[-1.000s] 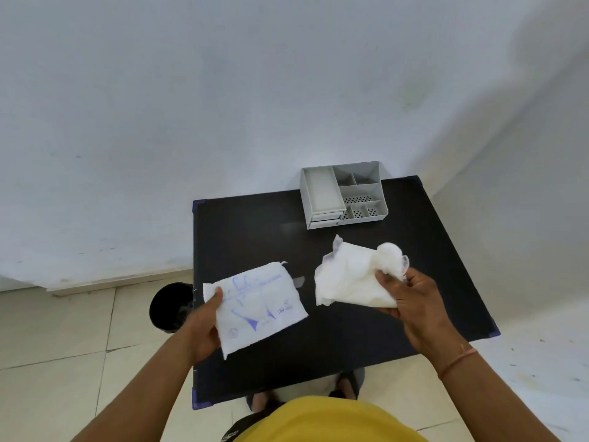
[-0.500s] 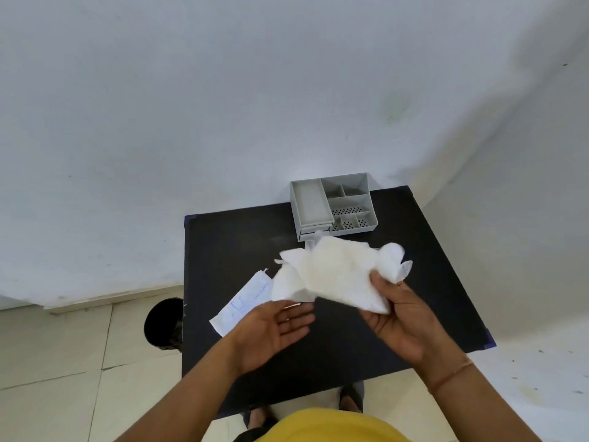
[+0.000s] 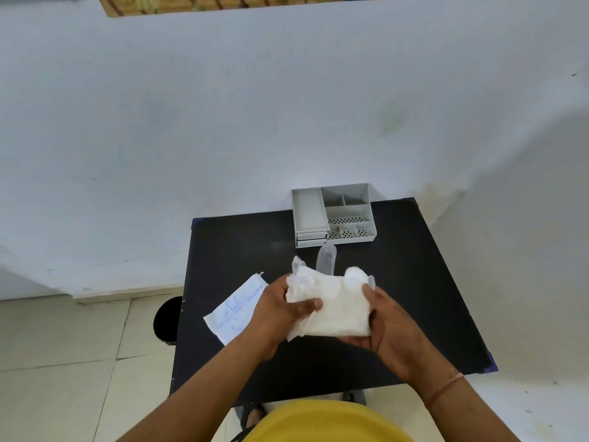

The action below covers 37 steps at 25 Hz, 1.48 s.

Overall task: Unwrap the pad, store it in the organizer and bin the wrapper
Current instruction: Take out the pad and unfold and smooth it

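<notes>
A crumpled white pad (image 3: 331, 304) is held above the middle of the black table (image 3: 414, 282) by both hands. My left hand (image 3: 277, 311) grips its left edge with the thumb on top. Under and around its right side, my right hand (image 3: 392, 327) cups it. The white wrapper with blue print (image 3: 236, 309) lies flat on the table's left part, partly under my left wrist. A grey compartment organizer (image 3: 333, 215) stands at the table's far edge; nothing is seen inside it.
A dark round bin (image 3: 165, 320) stands on the tiled floor at the table's left edge. A white wall runs behind the table. A small translucent piece (image 3: 326, 260) sticks up just in front of the organizer.
My left hand let go of the wrapper, which now lies on the table, and moved right to take hold of the pad. Both hands now hold the pad together.
</notes>
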Each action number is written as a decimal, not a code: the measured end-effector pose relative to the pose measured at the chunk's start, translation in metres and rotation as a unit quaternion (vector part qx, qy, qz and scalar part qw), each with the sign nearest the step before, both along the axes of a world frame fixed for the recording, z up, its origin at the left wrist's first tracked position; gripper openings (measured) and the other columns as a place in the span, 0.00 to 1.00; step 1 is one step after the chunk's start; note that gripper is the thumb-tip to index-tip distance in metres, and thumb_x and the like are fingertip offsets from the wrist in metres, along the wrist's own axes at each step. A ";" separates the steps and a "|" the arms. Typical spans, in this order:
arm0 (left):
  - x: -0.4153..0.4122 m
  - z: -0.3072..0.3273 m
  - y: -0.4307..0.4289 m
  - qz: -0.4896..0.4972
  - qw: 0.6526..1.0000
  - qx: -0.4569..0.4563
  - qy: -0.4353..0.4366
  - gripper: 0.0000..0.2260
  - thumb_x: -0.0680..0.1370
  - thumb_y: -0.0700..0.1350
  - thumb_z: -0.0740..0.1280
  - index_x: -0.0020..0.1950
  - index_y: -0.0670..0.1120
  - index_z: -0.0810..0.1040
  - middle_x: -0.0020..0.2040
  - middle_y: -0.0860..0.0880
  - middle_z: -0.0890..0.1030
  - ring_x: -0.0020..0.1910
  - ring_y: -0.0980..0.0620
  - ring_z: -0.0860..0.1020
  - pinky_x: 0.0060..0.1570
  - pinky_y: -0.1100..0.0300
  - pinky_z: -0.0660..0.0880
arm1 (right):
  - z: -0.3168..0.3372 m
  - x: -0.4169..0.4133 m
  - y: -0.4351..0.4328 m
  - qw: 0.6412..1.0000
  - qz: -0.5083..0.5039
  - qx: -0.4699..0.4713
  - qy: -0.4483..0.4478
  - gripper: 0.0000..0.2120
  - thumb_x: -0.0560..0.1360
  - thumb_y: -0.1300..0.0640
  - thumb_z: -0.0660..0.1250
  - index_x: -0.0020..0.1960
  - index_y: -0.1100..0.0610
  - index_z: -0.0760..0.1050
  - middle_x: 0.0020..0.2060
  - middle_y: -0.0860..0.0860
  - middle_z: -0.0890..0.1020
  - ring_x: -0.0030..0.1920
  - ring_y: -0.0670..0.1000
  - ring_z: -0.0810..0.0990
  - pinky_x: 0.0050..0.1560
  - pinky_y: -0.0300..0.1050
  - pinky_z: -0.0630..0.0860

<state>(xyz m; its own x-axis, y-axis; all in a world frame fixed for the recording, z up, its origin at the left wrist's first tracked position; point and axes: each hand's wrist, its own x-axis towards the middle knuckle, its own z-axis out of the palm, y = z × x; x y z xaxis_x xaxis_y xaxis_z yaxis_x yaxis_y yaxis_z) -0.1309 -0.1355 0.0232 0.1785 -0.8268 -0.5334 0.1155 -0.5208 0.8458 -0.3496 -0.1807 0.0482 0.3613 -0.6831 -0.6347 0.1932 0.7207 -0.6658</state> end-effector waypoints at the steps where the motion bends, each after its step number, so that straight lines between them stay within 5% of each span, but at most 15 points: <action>1: -0.005 0.002 0.002 0.000 1.000 -0.008 -0.027 0.30 0.69 0.51 0.84 0.69 0.54 0.78 0.60 0.47 0.87 0.57 0.44 0.87 0.51 0.43 0.87 | 0.001 -0.004 -0.002 1.000 -0.002 0.014 -0.016 0.22 0.81 0.41 0.62 0.72 0.48 0.75 0.62 0.60 0.86 0.61 0.66 0.86 0.61 0.75 0.80; 4: -0.021 0.018 0.007 0.002 0.999 -0.030 -0.010 0.32 0.72 0.55 0.82 0.73 0.62 0.74 0.62 0.48 0.84 0.57 0.42 0.86 0.36 0.46 0.86 | 0.006 -0.021 -0.009 0.997 0.026 0.039 -0.054 0.25 0.84 0.37 0.54 0.70 0.49 0.79 0.63 0.59 0.86 0.63 0.65 0.85 0.63 0.72 0.79; 8: -0.031 0.044 0.018 -0.009 0.989 -0.034 0.142 0.20 0.81 0.64 0.65 0.73 0.68 0.75 0.64 0.48 0.85 0.58 0.40 0.87 0.34 0.48 0.85 | 0.012 -0.039 -0.015 0.989 0.107 -0.072 0.069 0.12 0.81 0.53 0.67 0.60 0.54 0.86 0.64 0.57 0.83 0.59 0.60 0.85 0.49 0.53 0.87; 11: -0.028 0.047 0.021 -0.028 0.974 -0.039 0.223 0.20 0.81 0.49 0.66 0.74 0.57 0.79 0.71 0.46 0.80 0.65 0.36 0.82 0.41 0.45 0.86 | 0.012 -0.049 -0.020 0.970 0.137 -0.157 0.128 0.13 0.80 0.65 0.70 0.56 0.50 0.88 0.64 0.51 0.80 0.60 0.57 0.82 0.51 0.51 0.87; 14: -0.034 0.050 0.021 -0.060 0.970 -0.040 0.234 0.21 0.78 0.40 0.68 0.71 0.50 0.83 0.74 0.43 0.76 0.65 0.35 0.80 0.41 0.47 0.87 | 0.014 -0.057 -0.028 0.973 0.141 -0.165 0.076 0.26 0.78 0.68 0.72 0.69 0.43 0.78 0.65 0.52 0.81 0.62 0.58 0.83 0.55 0.59 0.87; 16: -0.039 0.053 0.020 -0.047 0.961 -0.063 0.263 0.21 0.80 0.47 0.68 0.73 0.51 0.81 0.74 0.42 0.77 0.62 0.33 0.81 0.38 0.48 0.87 | 0.013 -0.063 -0.034 0.982 0.124 -0.136 0.038 0.32 0.78 0.70 0.71 0.74 0.42 0.72 0.65 0.53 0.81 0.63 0.60 0.84 0.54 0.60 0.87; 19: -0.048 0.060 0.018 0.010 0.935 -0.116 0.336 0.32 0.78 0.63 0.70 0.81 0.56 0.71 0.74 0.41 0.78 0.51 0.38 0.83 0.31 0.53 0.84 | 0.015 -0.068 -0.036 0.995 0.064 -0.063 -0.035 0.27 0.80 0.71 0.65 0.73 0.47 0.74 0.64 0.54 0.84 0.61 0.60 0.85 0.48 0.58 0.88; 23: -0.080 0.062 0.017 0.103 0.953 -0.135 0.251 0.22 0.80 0.57 0.67 0.75 0.58 0.78 0.66 0.45 0.86 0.55 0.42 0.86 0.40 0.50 0.86 | 0.009 -0.064 -0.028 0.993 0.038 0.002 -0.109 0.26 0.75 0.70 0.68 0.70 0.52 0.78 0.62 0.56 0.87 0.62 0.64 0.85 0.43 0.56 0.87; 25: -0.099 0.061 0.016 0.127 0.959 -0.115 0.225 0.12 0.81 0.55 0.68 0.61 0.58 0.88 0.60 0.46 0.89 0.56 0.44 0.88 0.49 0.46 0.87 | 0.004 -0.059 -0.018 0.996 0.046 -0.023 -0.079 0.30 0.73 0.74 0.68 0.70 0.52 0.78 0.62 0.56 0.87 0.61 0.62 0.86 0.47 0.57 0.87; 27: -0.109 0.061 0.014 0.152 0.964 -0.091 0.198 0.10 0.79 0.49 0.72 0.58 0.57 0.89 0.58 0.45 0.89 0.55 0.45 0.89 0.52 0.43 0.86 | 0.004 -0.055 -0.009 0.997 0.046 -0.053 -0.033 0.30 0.76 0.76 0.66 0.69 0.49 0.77 0.58 0.52 0.89 0.58 0.59 0.87 0.50 0.59 0.87; 30: -0.100 0.054 0.015 0.170 0.974 -0.051 0.143 0.20 0.80 0.38 0.72 0.69 0.55 0.82 0.64 0.44 0.87 0.62 0.38 0.85 0.57 0.36 0.84 | 0.010 -0.059 -0.004 0.995 0.076 -0.062 -0.024 0.27 0.76 0.71 0.70 0.69 0.48 0.77 0.59 0.53 0.88 0.58 0.60 0.87 0.54 0.63 0.86; 32: -0.086 0.056 0.019 0.146 0.975 -0.045 0.162 0.21 0.79 0.34 0.71 0.69 0.52 0.82 0.64 0.42 0.87 0.62 0.37 0.85 0.58 0.37 0.84 | 0.022 -0.062 -0.013 0.992 0.093 0.012 -0.080 0.17 0.80 0.60 0.68 0.69 0.55 0.79 0.60 0.58 0.87 0.60 0.63 0.86 0.63 0.68 0.81; 35: -0.065 0.061 0.021 0.081 0.969 -0.061 0.225 0.25 0.76 0.33 0.72 0.72 0.49 0.81 0.65 0.41 0.85 0.61 0.39 0.85 0.56 0.42 0.84 | 0.018 -0.062 -0.037 0.967 0.080 0.182 -0.159 0.27 0.83 0.40 0.62 0.71 0.59 0.80 0.67 0.62 0.83 0.70 0.67 0.79 0.76 0.70 0.67; 37: -0.055 0.057 0.018 0.049 0.969 -0.061 0.233 0.27 0.75 0.34 0.72 0.74 0.48 0.79 0.65 0.41 0.84 0.63 0.38 0.83 0.64 0.37 0.79 | 0.021 -0.050 -0.041 0.950 0.119 0.228 -0.175 0.29 0.82 0.42 0.66 0.74 0.60 0.76 0.71 0.63 0.80 0.72 0.66 0.77 0.77 0.67 0.66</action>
<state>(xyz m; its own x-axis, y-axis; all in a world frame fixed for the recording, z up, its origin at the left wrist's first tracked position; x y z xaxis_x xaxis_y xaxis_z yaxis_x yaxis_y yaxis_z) -0.1857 -0.1173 0.0802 0.0223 -0.8798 -0.4748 0.5426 -0.3883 0.7449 -0.3997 -0.2219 0.0688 0.7145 -0.2389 -0.6576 0.1416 0.9698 -0.1984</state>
